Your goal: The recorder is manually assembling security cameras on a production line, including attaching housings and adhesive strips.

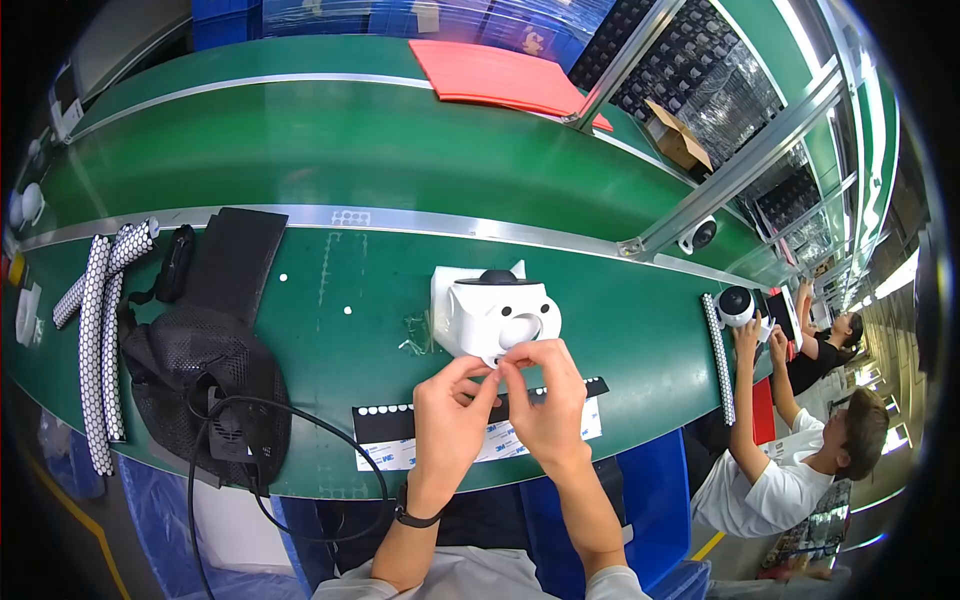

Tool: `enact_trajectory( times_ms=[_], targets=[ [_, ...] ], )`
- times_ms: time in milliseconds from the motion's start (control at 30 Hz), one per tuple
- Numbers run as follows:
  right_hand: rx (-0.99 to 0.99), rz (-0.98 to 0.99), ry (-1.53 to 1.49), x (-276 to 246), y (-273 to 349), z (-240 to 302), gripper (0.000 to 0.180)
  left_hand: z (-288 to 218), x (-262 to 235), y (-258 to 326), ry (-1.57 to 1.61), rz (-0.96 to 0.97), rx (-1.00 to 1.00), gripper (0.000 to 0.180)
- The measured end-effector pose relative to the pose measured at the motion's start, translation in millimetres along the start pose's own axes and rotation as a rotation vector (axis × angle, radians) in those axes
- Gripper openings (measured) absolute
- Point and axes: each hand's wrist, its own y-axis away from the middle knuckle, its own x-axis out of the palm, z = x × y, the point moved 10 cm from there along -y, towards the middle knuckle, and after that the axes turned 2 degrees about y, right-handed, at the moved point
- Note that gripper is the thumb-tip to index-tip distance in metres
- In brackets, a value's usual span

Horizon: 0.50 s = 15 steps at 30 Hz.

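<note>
The white camera housing [497, 315] at the middle of the bench looks like smooth moulded plastic with a soft sheen, topped by a glossy black dome. The green bench mat [330, 160] is matt and slightly rubbery, crossed by a strip of brushed metal rail [400, 222]. Near the front edge lies a paper-backed strip [385, 440], black with white dots above a white liner. At the left edge, a black mesh cloth [200, 375] looks coarse and woven. The red sheets [500, 75] at the far edge appear matt.
</note>
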Motion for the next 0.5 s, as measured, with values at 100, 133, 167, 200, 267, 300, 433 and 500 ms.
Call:
enact_trajectory(
  times_ms=[100,133,167,200,267,300,433,500],
  targets=[
    [0.047,-0.013,-0.028,-3.0,-0.3,1.4,0.026,-1.1,1.0,1.1,0.012,-0.004,-0.005,0.016],
    [0.091,-0.017,-0.013,-3.8,0.5,0.0,0.027,0.5,3.1,1.4,0.025,0.006,-0.032,0.013],
    [0.136,-0.021,0.001,-4.3,1.7,-2.0,0.029,2.4,5.0,1.6,0.036,0.017,-0.058,0.011],
    [0.137,-0.020,0.002,-3.5,2.4,0.1,0.029,2.1,4.8,1.3,0.037,0.018,-0.060,0.011],
    [0.212,-0.030,0.003,-3.1,5.3,-4.3,0.032,1.6,4.5,0.6,0.016,0.039,-0.059,0.012],
    [0.213,-0.030,0.002,-3.0,5.7,-5.0,0.032,2.2,3.6,0.3,0.015,0.039,-0.061,0.012],
    [0.156,-0.120,0.048,-12.9,10.9,-13.3,0.035,1.6,3.3,1.1,0.024,0.050,-0.031,0.015],
    [0.092,-0.180,-0.001,-23.2,15.5,-15.3,0.035,-0.1,3.3,2.2,0.023,0.049,-0.026,0.014]
  ],
)
